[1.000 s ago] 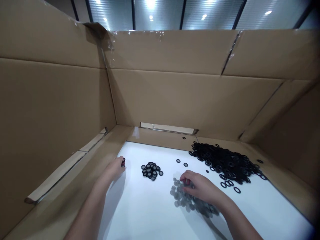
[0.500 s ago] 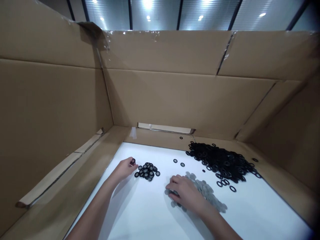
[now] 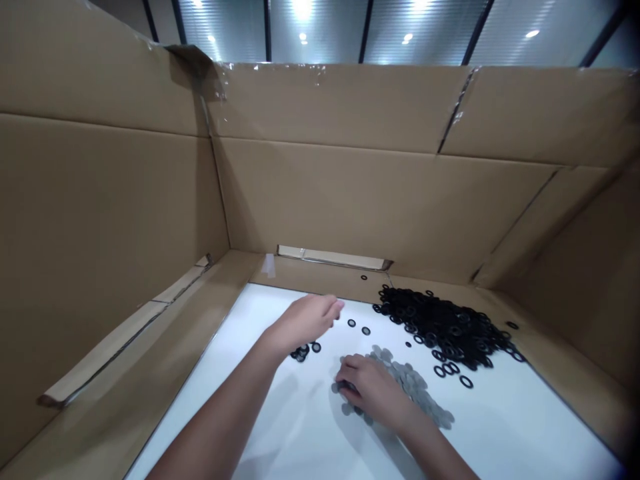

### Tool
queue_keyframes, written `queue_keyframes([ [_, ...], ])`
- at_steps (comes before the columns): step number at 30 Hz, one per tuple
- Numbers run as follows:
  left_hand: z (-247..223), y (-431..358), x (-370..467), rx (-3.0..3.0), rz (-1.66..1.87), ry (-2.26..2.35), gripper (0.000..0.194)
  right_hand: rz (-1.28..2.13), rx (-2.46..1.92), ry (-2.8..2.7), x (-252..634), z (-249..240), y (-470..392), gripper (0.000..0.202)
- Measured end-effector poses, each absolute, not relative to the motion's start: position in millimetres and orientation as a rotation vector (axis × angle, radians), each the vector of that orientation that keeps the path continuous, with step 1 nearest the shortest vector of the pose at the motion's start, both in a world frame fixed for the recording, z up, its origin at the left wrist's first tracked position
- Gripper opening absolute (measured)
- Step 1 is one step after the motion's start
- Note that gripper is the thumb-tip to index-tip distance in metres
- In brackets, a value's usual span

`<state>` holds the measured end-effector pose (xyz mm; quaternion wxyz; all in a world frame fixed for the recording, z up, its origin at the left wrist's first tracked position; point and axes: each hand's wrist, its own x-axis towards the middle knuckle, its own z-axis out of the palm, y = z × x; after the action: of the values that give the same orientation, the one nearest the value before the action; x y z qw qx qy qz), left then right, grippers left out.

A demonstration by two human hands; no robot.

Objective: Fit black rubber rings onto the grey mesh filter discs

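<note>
My left hand [image 3: 311, 316] hovers above the white board, over a small heap of black rings with grey centres [image 3: 301, 352], hiding most of that heap. Its fingers are drawn together toward the right, and whatever lies between them is out of sight. Resting at the left end of a spread of grey discs [image 3: 411, 382] is my right hand [image 3: 367, 385], fingers curled. Something dark shows between its fingers and thumb, too unclear to name. Two separate black rings [image 3: 366, 331] lie just right of my left hand's fingertips.
A large heap of black rings [image 3: 445, 327] covers the back right of the white board [image 3: 540, 420], with several strays in front. Tall cardboard walls [image 3: 320, 200] enclose the left, back and right. One small ring [image 3: 364, 277] lies on the cardboard behind the board.
My left hand has swung right from beside the small heap to above it, and the dark ring at its fingertips no longer shows. My right hand has stayed nearly in place.
</note>
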<state>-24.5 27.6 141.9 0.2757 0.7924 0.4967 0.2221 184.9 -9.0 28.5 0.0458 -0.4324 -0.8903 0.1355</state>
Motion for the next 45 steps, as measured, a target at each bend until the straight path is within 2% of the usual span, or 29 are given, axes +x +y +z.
queue_keyframes([
  [5, 164, 13, 2, 2.186, 0.630, 1.155, 0.044, 0.190, -1.294, -2.803, 180, 26, -9, 0.014],
  [11, 174, 2, -6, 2.159, 0.680, 1.062, 0.040, 0.022, -1.256, -2.759, 180, 22, -10, 0.015],
  [14, 177, 3, -17, 2.105, 0.711, 1.063, 0.035, 0.074, -1.269, -2.580, 183, 34, -12, 0.016],
  [20, 176, 10, -36, 1.863, 0.905, 1.050, 0.020, 0.473, -1.289, -2.084, 180, 91, -4, 0.018],
  [22, 174, 12, -38, 1.817, 0.996, 1.036, 0.017, 0.466, -1.199, -1.936, 172, 115, 1, 0.020],
  [28, 172, 18, -36, 1.698, 1.192, 0.966, 0.024, 0.430, -1.044, -1.648, 141, 171, 7, 0.020],
  [35, 175, 17, -37, 1.583, 1.237, 0.906, 0.025, 0.520, -1.015, -1.635, 135, 180, 5, 0.019],
  [45, 175, 16, -32, 1.383, 1.253, 0.754, 0.024, 0.213, -1.033, -1.641, 135, 183, 4, 0.012],
])
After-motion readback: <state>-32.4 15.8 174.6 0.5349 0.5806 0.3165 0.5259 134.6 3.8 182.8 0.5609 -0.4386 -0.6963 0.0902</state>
